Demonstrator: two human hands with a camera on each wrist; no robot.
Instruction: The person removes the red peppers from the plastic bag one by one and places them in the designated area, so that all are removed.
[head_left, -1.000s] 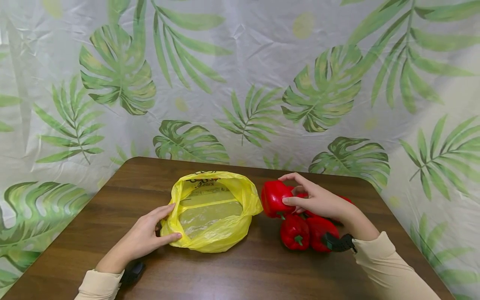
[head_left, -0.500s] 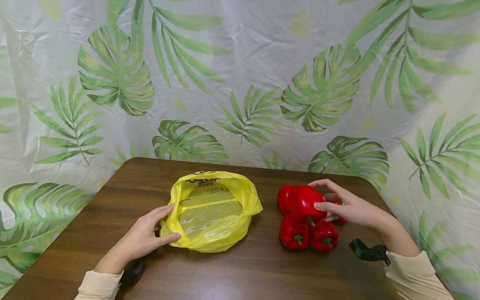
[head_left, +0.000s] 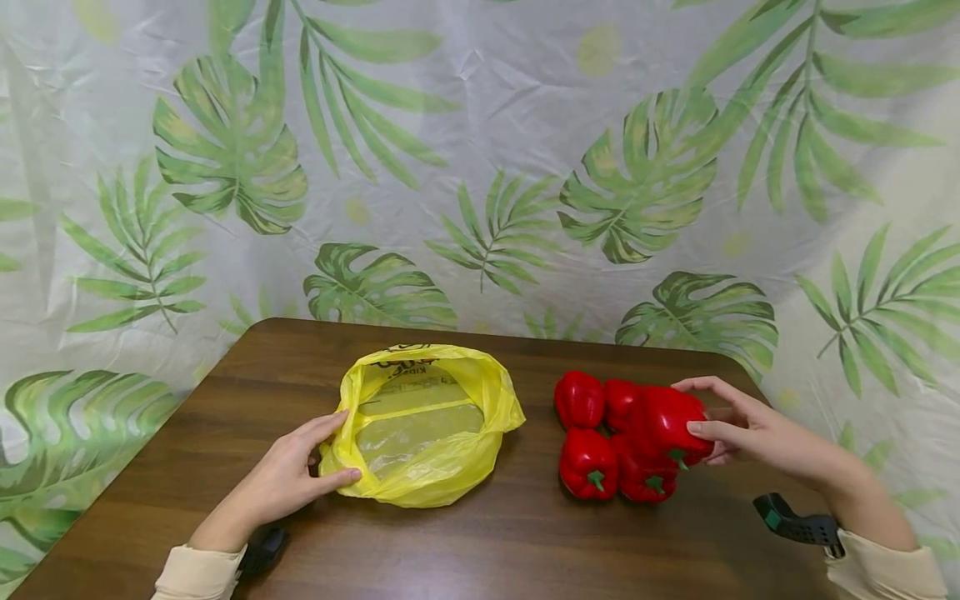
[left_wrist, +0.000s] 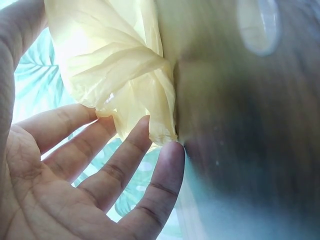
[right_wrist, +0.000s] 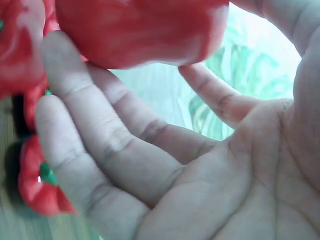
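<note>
A yellow plastic bag [head_left: 442, 479] stands on the table with its wide mouth facing up; its visible inside holds nothing. Extended fingers of my left hand [head_left: 285, 471] touch the bag's left side. The left wrist view shows those fingertips against the crumpled yellow film [left_wrist: 120, 75]. Between thumb and fingers, my right hand [head_left: 776, 442] holds a red bell pepper [head_left: 666, 417], green stem toward me. It overlaps other red peppers, including a front left pepper [head_left: 588, 467], a back left pepper [head_left: 579, 398] and a front pepper [head_left: 645, 479]. The right wrist view shows the held pepper [right_wrist: 145, 30] against the fingertips.
The brown wooden table [head_left: 450, 550] has a back edge close to a leaf-printed curtain [head_left: 480, 167]. A stretch of table lies between the bag and the peppers. A black wrist device [head_left: 798, 525] hangs under the right wrist.
My right hand has carried the pepper rightward, from beside the bag to the right side of the pepper group. The left hand and the bag have stayed in place.
</note>
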